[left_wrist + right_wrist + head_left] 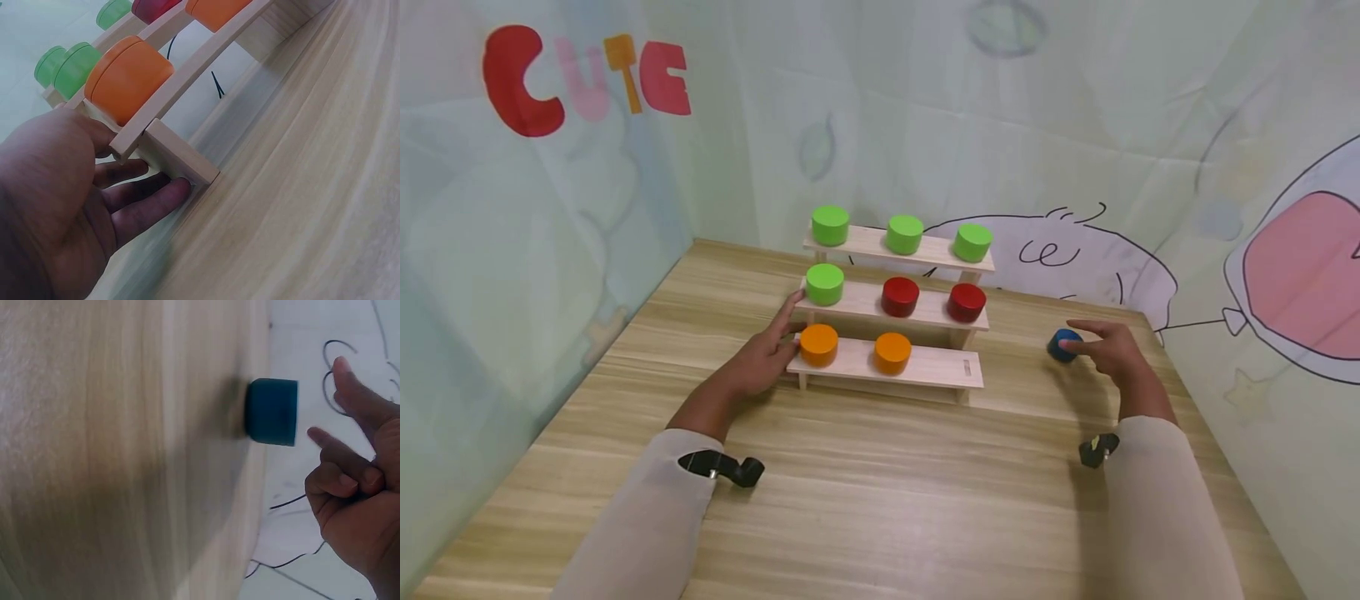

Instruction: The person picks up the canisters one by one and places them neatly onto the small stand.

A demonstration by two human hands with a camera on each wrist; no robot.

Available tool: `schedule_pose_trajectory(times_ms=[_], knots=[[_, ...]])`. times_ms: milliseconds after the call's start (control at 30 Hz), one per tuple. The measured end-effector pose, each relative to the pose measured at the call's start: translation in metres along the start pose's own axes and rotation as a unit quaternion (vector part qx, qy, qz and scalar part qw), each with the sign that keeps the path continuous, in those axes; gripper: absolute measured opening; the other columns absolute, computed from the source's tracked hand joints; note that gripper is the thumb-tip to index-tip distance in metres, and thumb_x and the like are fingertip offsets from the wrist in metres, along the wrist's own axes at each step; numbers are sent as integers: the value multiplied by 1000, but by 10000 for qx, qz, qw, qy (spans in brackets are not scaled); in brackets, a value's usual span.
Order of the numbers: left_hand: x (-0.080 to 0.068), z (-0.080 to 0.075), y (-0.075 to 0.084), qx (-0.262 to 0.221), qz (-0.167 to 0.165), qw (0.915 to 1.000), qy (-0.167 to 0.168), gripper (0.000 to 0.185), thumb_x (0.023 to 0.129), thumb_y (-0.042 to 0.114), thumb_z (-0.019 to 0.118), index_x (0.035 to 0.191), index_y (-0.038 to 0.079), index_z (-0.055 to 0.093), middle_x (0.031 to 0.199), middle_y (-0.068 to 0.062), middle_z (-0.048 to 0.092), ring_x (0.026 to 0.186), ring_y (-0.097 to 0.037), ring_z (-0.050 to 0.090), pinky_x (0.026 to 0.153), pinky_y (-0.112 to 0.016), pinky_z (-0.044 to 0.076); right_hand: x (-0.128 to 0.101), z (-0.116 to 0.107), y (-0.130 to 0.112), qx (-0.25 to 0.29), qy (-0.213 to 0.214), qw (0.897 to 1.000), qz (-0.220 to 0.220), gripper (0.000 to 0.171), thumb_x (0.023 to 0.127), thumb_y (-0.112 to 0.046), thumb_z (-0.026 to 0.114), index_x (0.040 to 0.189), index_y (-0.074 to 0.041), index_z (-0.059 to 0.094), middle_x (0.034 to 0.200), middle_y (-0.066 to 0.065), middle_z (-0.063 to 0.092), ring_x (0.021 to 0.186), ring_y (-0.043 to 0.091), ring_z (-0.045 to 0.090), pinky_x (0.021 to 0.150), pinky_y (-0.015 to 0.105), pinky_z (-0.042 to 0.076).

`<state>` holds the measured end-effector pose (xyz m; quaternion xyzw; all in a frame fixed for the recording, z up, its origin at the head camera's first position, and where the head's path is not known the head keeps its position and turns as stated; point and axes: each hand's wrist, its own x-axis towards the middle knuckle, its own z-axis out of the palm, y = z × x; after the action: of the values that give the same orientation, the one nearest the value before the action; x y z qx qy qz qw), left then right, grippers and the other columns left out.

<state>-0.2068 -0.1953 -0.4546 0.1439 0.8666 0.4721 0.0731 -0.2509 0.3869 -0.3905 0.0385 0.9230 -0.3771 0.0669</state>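
Left hand braces the stepped rack; right hand is at the blue puck.

Left hand [758, 364]: fingers [153, 203] straight, slightly apart, pressed against the left end post of the wooden rack [925, 367], by the orange puck [818, 344] on its lowest step. Right hand [1108, 350]: fingers [350, 394] partly spread, some curled, gripping nothing, tips just beside the blue puck [1063, 344]; touching or not, cannot tell. Blue puck sits on the bench [880, 500], right of the rack, well apart from it.

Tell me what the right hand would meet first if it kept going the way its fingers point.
Most likely the blue cylinder just ahead of the right hand; the wrist view shows a small gap between them.
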Motion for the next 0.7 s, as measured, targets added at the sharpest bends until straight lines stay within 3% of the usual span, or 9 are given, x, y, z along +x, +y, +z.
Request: schedule_pose_trajectory(times_ms=[67,133,233,300,367,433,500,600,700], knots=[[0,0,0,-36,18,10000,12,76,119,28,37,167,63,-10,177,-21,36,155,-55,45,127,-73,33,4,1,4,89,-77,9999,54,71,102,-30,79,161,-3,51,175,30,31,152,47,42,101,49,58],[0,0,0,-41,56,10000,14,76,119,28,38,168,61,-10,176,-22,36,154,-55,47,126,-73,35,7,3,8,274,-113,9994,201,70,102,-27,80,161,-3,50,177,29,28,159,51,35,114,62,52],[0,0,1,-14,109,9999,-8,76,119,27,37,170,57,-10,176,-24,36,152,-56,49,124,-72,38,9,4,13,390,-123,9981,464,71,101,-25,81,161,-4,50,178,27,25,160,50,33,122,68,43],[0,-1,1,-7,120,9999,-18,75,119,28,37,170,56,-10,176,-24,36,151,-56,50,124,-72,38,9,6,16,439,-69,9971,613,71,100,-26,82,161,-5,51,178,26,29,151,45,43,116,59,51],[0,-1,2,-14,124,9999,-15,75,119,28,37,170,57,-10,176,-24,37,151,-55,50,125,-72,37,9,8,18,446,28,9965,703,72,98,-28,84,160,-7,53,173,24,38,130,36,52,97,44,56],[1,-1,2,-25,116,9999,5,75,119,28,38,170,57,-9,175,-23,37,152,-55,50,126,-72,35,9,10,20,488,126,9961,724,71,97,-28,86,158,-8,55,166,22,46,109,25,52,80,32,51],[1,-1,2,-24,114,9999,14,75,119,28,38,171,57,-9,175,-23,38,152,-55,49,127,-72,33,10,11,22,539,146,9958,732,70,97,-26,86,158,-9,56,156,21,50,93,19,46,69,28,42],[0,0,2,-23,79,10000,-7,75,119,29,37,170,57,-10,176,-23,37,152,-55,49,126,-72,34,11,12,26,498,95,9961,725,67,98,-22,84,157,-11,54,163,25,48,101,21,50,74,28,44],[-1,0,2,-18,54,10000,-6,75,119,29,37,170,57,-9,176,-23,36,152,-55,49,125,-73,36,12,13,28,538,2,9958,743,65,101,-20,81,158,-12,52,175,27,35,135,38,53,98,39,54]])
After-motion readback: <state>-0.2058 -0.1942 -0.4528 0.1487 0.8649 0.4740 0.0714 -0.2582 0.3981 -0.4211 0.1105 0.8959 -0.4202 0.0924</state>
